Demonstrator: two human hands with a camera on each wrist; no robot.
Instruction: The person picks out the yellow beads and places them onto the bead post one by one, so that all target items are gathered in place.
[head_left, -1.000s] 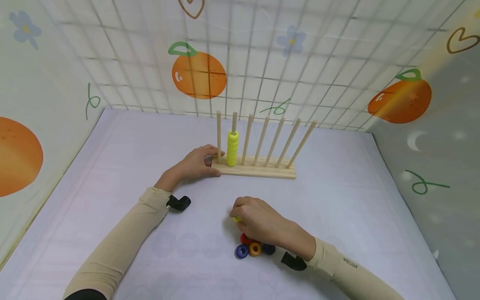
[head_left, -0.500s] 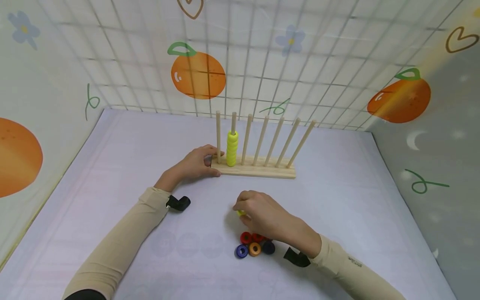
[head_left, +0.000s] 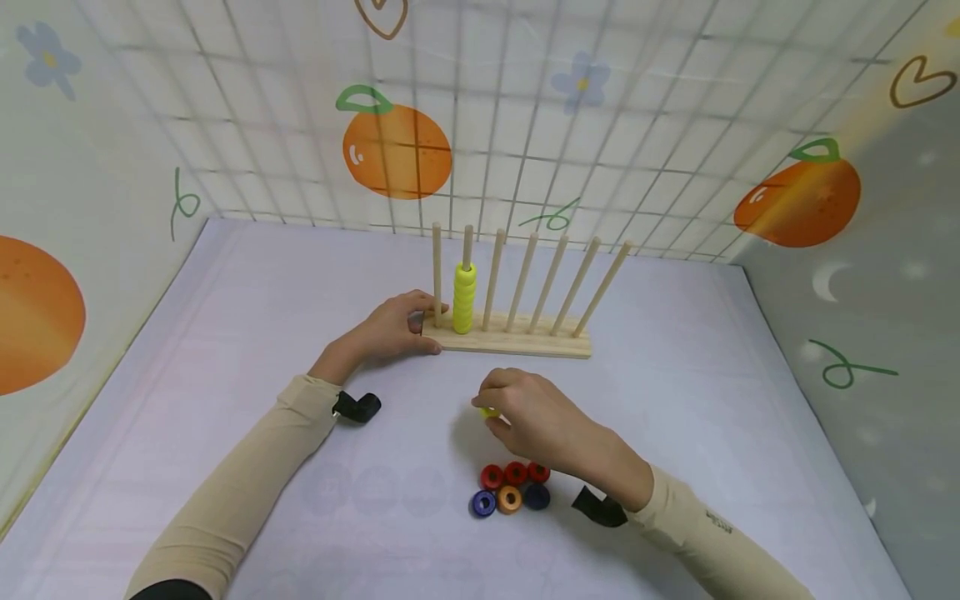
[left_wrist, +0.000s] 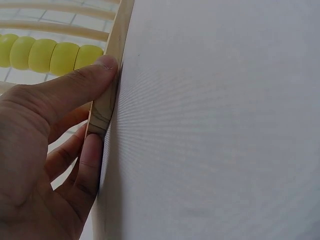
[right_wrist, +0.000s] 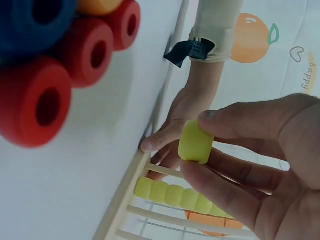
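Note:
My left hand (head_left: pixel 390 325) grips the left end of a wooden peg rack (head_left: pixel 517 342), thumb along the front of the base and fingers round the end. Seven is not counted here: several upright pegs rise from the base, and the second from the left carries a stack of yellow beads (head_left: pixel 464 298). Between thumb and fingertips, my right hand (head_left: pixel 536 417) pinches one loose yellow bead (right_wrist: pixel 196 141), raised above the table in front of the rack. The other pegs are bare.
Below my right hand lie three red beads (head_left: pixel 515 473), an orange bead (head_left: pixel 510 499) and two blue ones, a lighter bead (head_left: pixel 483 502) and a darker bead (head_left: pixel 536 497). A wire grid (head_left: pixel 495 117) behind a printed sheet stands past the table's back edge.
My right hand has moved away from the loose beads toward the rack with the yellow bead, uncovering the red ones. The left hand and the rack stay put.

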